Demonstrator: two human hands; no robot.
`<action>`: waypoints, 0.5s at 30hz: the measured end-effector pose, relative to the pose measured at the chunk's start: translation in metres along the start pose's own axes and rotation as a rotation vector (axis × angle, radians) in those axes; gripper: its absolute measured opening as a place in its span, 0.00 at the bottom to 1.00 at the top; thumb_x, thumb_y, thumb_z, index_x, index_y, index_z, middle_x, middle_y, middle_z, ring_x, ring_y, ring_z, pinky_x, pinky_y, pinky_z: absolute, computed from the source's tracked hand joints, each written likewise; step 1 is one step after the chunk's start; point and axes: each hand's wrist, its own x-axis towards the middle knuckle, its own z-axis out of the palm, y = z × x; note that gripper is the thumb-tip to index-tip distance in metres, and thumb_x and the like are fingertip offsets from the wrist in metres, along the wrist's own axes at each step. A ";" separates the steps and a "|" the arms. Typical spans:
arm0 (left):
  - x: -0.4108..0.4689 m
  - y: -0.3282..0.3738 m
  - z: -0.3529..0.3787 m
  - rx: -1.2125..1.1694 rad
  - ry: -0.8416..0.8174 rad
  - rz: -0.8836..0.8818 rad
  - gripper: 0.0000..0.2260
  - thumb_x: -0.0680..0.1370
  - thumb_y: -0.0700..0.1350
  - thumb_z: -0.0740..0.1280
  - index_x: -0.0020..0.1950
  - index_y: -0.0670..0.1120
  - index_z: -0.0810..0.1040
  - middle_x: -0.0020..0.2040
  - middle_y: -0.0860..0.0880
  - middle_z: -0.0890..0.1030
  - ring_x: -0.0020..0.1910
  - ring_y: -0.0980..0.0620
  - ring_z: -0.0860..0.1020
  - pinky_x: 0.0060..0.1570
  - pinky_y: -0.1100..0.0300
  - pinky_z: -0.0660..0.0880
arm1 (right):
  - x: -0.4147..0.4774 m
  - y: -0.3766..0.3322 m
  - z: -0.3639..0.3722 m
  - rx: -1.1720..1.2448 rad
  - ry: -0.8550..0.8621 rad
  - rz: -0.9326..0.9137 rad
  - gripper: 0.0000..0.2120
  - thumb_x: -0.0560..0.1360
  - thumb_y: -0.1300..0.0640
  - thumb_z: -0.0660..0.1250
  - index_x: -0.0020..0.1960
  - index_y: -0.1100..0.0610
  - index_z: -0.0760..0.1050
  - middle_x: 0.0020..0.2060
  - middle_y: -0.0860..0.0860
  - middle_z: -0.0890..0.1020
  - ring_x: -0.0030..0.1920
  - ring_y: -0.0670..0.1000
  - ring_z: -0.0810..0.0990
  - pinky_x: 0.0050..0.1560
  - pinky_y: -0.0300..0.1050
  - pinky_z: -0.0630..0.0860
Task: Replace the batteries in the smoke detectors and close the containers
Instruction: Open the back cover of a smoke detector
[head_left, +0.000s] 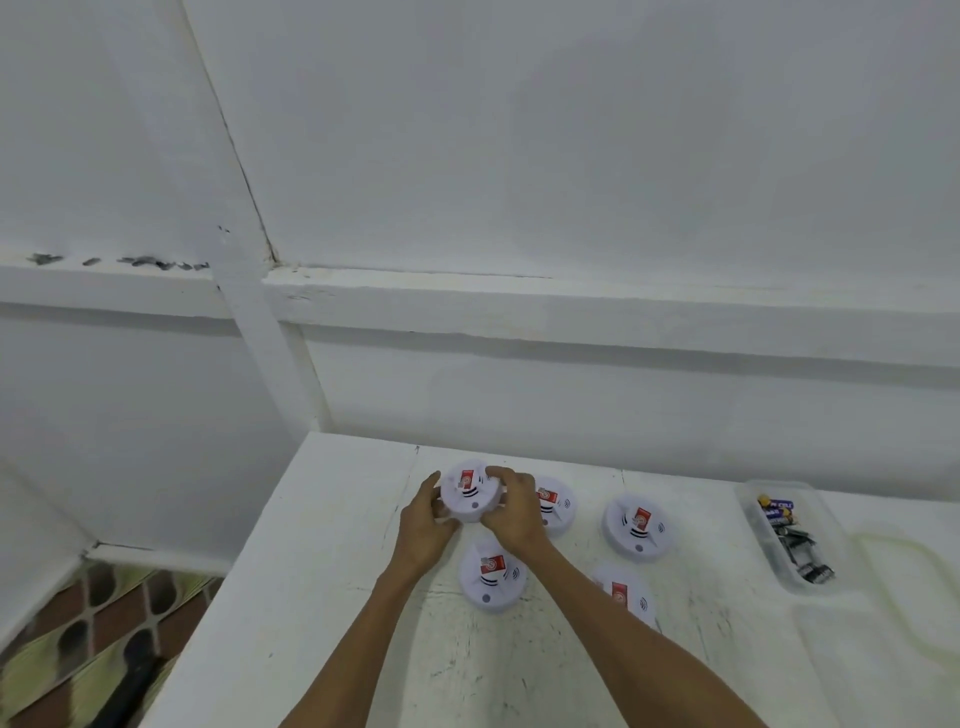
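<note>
**A:** What filled most of the view?

**B:** A white painted wall (571, 156) with a horizontal ledge took up the whole upper half. Below it, a scuffed white tabletop (337, 597) ran from the centre down to the lower right. Patterned brown and green floor tiles (78, 649) showed in the lower left corner.

**A:** And the container?

**B:** A clear rectangular plastic container (751, 525) sat open-topped near the right edge of the frame, well apart from both hands. A loose pile of batteries (795, 545) lay inside it.

**A:** Where were the detectors?

**B:** There were five round white plastic smoke detectors, each with a red label on top. The right-hand detector (639, 527) lay alone, right of centre. The lower-right detector (626, 595) was partly covered by the right forearm. The lower-centre detector (491, 574) lay between the two forearms. The half-hidden detector (558, 501) peeked out just behind the right hand.

**A:** And the fifth?

**B:** The held detector (470, 493) was at the upper left of the group, near the middle of the frame. The left hand (423, 525) had its fingers curled round the left rim. The right hand (514, 514) gripped the right rim, with its fingers curved over the top edge. I couldn't tell whether it rested on the tabletop or was raised just off it.
</note>
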 end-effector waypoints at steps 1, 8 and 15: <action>-0.001 0.001 0.000 -0.023 0.023 0.008 0.28 0.76 0.38 0.75 0.73 0.50 0.69 0.62 0.53 0.77 0.56 0.54 0.78 0.51 0.72 0.73 | -0.003 -0.001 -0.003 0.014 0.012 -0.046 0.31 0.69 0.62 0.76 0.70 0.53 0.71 0.61 0.52 0.68 0.58 0.50 0.74 0.62 0.41 0.76; -0.009 0.029 -0.003 -0.054 0.059 0.137 0.38 0.69 0.51 0.80 0.76 0.52 0.67 0.63 0.55 0.76 0.55 0.60 0.77 0.48 0.70 0.74 | -0.036 -0.003 -0.044 0.079 0.143 -0.233 0.22 0.77 0.44 0.69 0.67 0.52 0.74 0.54 0.48 0.75 0.50 0.43 0.79 0.49 0.33 0.78; -0.042 0.061 0.051 -0.018 -0.055 0.367 0.39 0.68 0.48 0.81 0.74 0.58 0.66 0.70 0.62 0.68 0.68 0.70 0.65 0.66 0.72 0.64 | -0.077 0.016 -0.089 0.028 0.394 -0.161 0.22 0.80 0.39 0.55 0.47 0.56 0.76 0.35 0.48 0.81 0.34 0.46 0.80 0.33 0.42 0.76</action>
